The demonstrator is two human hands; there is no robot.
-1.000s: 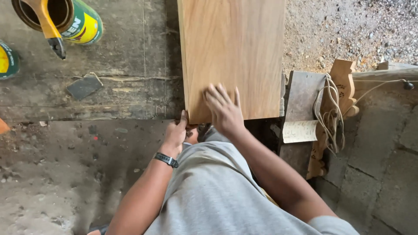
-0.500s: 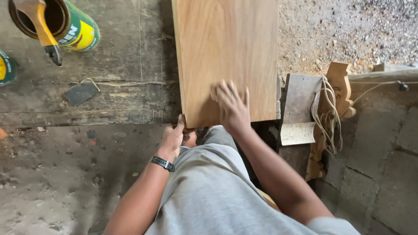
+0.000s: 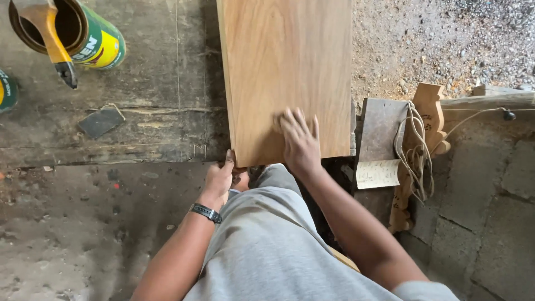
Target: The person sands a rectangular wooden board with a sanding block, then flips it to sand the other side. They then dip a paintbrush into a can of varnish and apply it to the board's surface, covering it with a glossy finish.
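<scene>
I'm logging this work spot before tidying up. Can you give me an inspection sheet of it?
Surface: worn, stained plank floor, concrete nearer the person.
Job's things: light wooden board lying flat.
Clutter: open green-and-yellow can with a brush across it; dark sandpaper scrap; paper slip.
Hands: left hand grips the board's near corner; right hand pressed flat on the board, something small under the fingertips, unclear.
Cables: coiled cord on a carved wood piece.
Surroundings: gravel, stone blocks.
</scene>
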